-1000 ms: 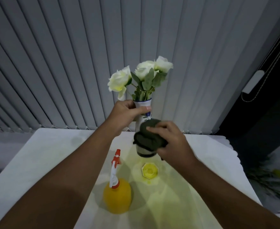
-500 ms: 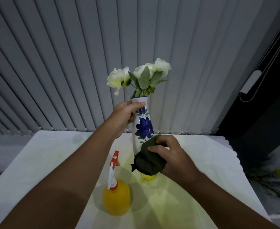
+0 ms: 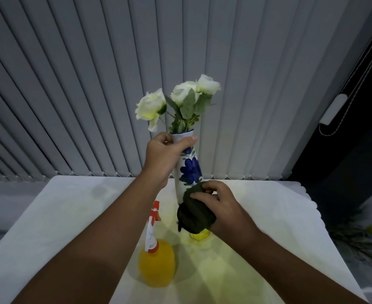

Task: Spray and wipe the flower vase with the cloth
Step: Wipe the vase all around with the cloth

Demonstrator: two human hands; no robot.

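Note:
A white flower vase (image 3: 189,170) with blue painted flowers stands upright over the table, with white roses (image 3: 178,99) in it. My left hand (image 3: 165,154) grips its neck just under the rim. My right hand (image 3: 222,207) presses a bunched dark green cloth (image 3: 194,213) against the vase's lower body, which hides the base. A yellow spray bottle (image 3: 156,260) with a red and white trigger head stands on the table to the left of the cloth.
The table has a white cover (image 3: 268,216). A small yellow object (image 3: 199,235) lies under the cloth. Grey vertical blinds (image 3: 93,84) hang behind the table. A dark gap with a blind cord (image 3: 334,113) is at the right.
The vase has come down from mid-air and turned, so its blue flower faces me. My right hand has slid the cloth down from the middle to the lower body.

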